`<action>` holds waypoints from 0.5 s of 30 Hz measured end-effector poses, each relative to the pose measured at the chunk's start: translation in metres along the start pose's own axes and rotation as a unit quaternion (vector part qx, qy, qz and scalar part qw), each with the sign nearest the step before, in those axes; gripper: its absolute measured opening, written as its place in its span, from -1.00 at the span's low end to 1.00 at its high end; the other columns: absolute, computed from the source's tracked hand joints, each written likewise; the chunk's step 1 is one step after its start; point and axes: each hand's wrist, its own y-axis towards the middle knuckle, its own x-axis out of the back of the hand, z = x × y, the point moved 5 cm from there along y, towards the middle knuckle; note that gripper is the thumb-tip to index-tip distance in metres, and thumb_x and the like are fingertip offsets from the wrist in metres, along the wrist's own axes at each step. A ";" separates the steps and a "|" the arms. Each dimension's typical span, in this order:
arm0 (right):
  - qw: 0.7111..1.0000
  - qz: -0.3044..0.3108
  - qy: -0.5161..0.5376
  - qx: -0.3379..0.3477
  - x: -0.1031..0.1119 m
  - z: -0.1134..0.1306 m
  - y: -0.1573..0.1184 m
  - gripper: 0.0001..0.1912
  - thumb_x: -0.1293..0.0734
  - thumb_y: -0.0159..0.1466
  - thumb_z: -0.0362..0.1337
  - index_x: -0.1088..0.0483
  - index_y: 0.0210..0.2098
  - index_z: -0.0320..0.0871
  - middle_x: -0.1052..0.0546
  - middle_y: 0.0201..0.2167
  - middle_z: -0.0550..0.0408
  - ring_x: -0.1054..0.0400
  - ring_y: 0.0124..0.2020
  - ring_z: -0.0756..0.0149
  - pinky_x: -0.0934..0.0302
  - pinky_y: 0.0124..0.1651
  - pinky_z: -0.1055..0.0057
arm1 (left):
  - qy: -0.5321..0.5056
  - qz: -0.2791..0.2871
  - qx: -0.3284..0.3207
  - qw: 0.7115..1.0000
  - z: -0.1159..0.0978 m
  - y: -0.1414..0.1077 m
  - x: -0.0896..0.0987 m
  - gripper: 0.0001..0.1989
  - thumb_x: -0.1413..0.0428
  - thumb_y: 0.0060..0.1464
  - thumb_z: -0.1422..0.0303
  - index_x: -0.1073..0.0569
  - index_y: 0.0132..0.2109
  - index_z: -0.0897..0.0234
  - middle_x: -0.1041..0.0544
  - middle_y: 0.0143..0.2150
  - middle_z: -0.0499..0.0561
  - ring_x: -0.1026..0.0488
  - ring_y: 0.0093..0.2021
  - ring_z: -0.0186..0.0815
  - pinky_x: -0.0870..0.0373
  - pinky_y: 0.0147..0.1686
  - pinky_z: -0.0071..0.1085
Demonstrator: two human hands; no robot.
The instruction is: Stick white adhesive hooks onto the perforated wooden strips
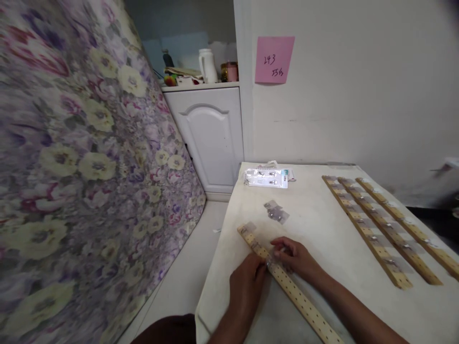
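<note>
The wooden strip (304, 305) (hole-dotted) slants between left grip (246, 278) and right grip (294, 258).

A pale wall (351, 105) fills the right side, with a pink note (274, 59) stuck to it, marked "243". Left of it, a white cabinet (214, 136) with an arched door panel sits below a dim niche (179, 26), where a white jug (208, 66) stands. A floral cloth (86, 162) slants down the left beside the pale floor (172, 272). A whitish table (310, 205) stands by the wall in soft light.
</note>
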 end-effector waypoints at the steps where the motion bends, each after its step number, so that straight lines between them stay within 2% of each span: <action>1: 1.000 -0.005 0.001 0.001 0.002 -0.001 -0.001 -0.66 -0.31 0.14 -0.15 -0.34 -0.10 -0.11 -0.40 -0.30 0.16 -0.21 -0.65 0.56 -0.14 -0.64 0.54 | -0.003 0.000 -0.001 1.000 0.000 0.000 0.000 -0.79 0.02 0.09 0.43 -0.49 -0.21 0.10 -0.56 -0.21 -0.12 -0.46 -0.19 -0.32 -0.28 -0.21 -0.47; 4: 0.999 -0.031 -0.007 0.006 0.012 -0.005 -0.009 -0.65 -0.31 0.15 -0.15 -0.32 -0.09 -0.11 -0.39 -0.23 0.12 -0.23 -0.63 0.55 -0.19 -0.59 0.49 | -0.003 0.002 0.002 1.000 0.000 0.000 0.001 -0.79 0.02 0.09 0.42 -0.49 -0.21 0.12 -0.56 -0.21 -0.10 -0.46 -0.20 -0.31 -0.28 -0.22 -0.46; 7: 0.998 -0.049 -0.025 -0.001 0.026 -0.010 -0.029 -0.66 -0.30 0.16 -0.14 -0.32 -0.09 -0.11 -0.39 -0.28 0.13 -0.25 -0.56 0.48 -0.21 -0.53 0.47 | 0.003 -0.001 0.019 1.000 0.000 0.000 0.005 -0.82 -0.01 0.09 0.37 -0.49 -0.21 0.14 -0.57 -0.26 -0.09 -0.46 -0.25 -0.30 -0.27 -0.27 -0.46; 11: 0.995 -0.049 -0.092 -0.003 0.037 -0.011 -0.080 -0.77 -0.31 0.16 -0.14 -0.35 -0.23 -0.12 -0.35 -0.44 0.17 -0.29 -0.40 0.35 -0.22 -0.37 0.44 | -0.004 -0.025 0.036 0.999 -0.003 -0.001 0.020 -0.82 0.02 0.12 0.31 -0.47 -0.22 0.16 -0.56 -0.32 -0.10 -0.46 -0.32 -0.32 -0.26 -0.34 -0.47; 15: 0.978 -0.066 -0.195 -0.019 0.035 -0.012 -0.133 -0.82 -0.32 0.13 -0.13 -0.35 -0.32 -0.08 -0.37 -0.47 0.16 -0.27 -0.44 0.33 -0.20 -0.39 0.44 | -0.024 -0.048 0.026 0.998 -0.007 -0.002 0.036 -0.78 0.07 0.15 0.26 -0.45 -0.25 0.18 -0.54 -0.35 -0.10 -0.45 -0.36 -0.34 -0.25 -0.37 -0.48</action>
